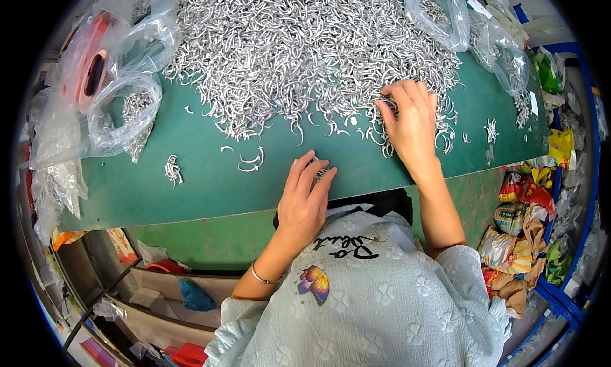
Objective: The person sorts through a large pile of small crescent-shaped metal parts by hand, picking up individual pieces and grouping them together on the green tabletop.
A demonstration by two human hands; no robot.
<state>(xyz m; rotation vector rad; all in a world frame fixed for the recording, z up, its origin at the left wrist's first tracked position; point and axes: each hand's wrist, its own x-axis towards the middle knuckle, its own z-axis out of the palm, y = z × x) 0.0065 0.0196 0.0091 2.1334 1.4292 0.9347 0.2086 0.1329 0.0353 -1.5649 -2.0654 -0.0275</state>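
A big heap of small curved silver metal pieces (299, 49) covers the far part of the green table (216, 189). My right hand (410, 122) rests on the heap's near right edge, thumb and fingers apart over the pieces. Closer to me, by the table's front edge, my left hand (304, 198) is curled around a few of the same metal pieces (320, 175), which show between its fingers. A few loose curved pieces (252, 160) lie to the left of that hand. What lies under my right palm is hidden.
Clear plastic bags (127, 112) holding more pieces stand at the left, beside a pink object with a dark oval (94, 74). Other bags (503, 55) lie at the right. Small clusters (173, 170) sit apart. Blue shelving (563, 297) with colourful packets (512, 246) stands right of the table.
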